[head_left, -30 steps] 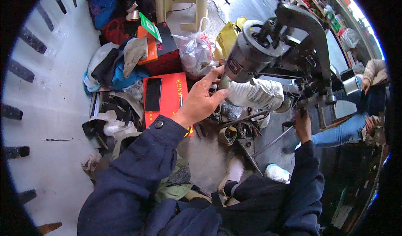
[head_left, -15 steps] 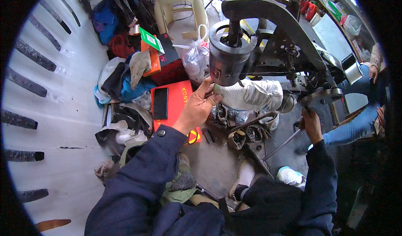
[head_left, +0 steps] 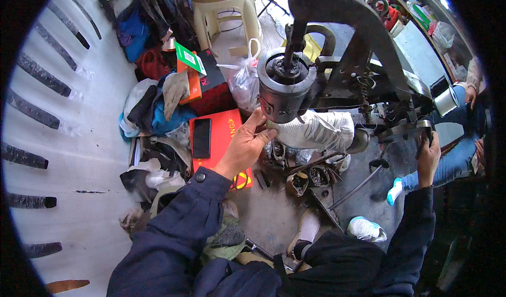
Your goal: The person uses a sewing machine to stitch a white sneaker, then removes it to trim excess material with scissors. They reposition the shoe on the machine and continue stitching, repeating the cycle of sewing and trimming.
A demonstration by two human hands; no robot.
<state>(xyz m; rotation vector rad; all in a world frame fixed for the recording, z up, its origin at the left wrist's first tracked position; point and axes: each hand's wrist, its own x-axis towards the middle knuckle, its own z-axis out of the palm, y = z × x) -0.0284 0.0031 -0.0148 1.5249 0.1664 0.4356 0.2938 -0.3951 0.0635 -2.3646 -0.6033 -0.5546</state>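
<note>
My left hand pinches the heel end of a white lace-up sneaker between thumb and fingers. The sneaker lies sideways beneath the round head of a black hand-cranked shoe-stitching machine. Its toe points right, and the machine hides where any needle meets it. At the right, my right hand is closed round the crank handle at the rim of the machine's wheel. Another white shoe rests on the floor near my leg.
A red box with a dark phone on it lies left of the machine. Behind are a plastic stool and a plastic bag. Small parts containers sit below the sneaker. Someone in jeans sits at the right.
My right hand has moved up and to the right with the crank, from the wheel's lower side. The machine head appears slightly lower and further left. My left hand keeps its hold on the sneaker.
</note>
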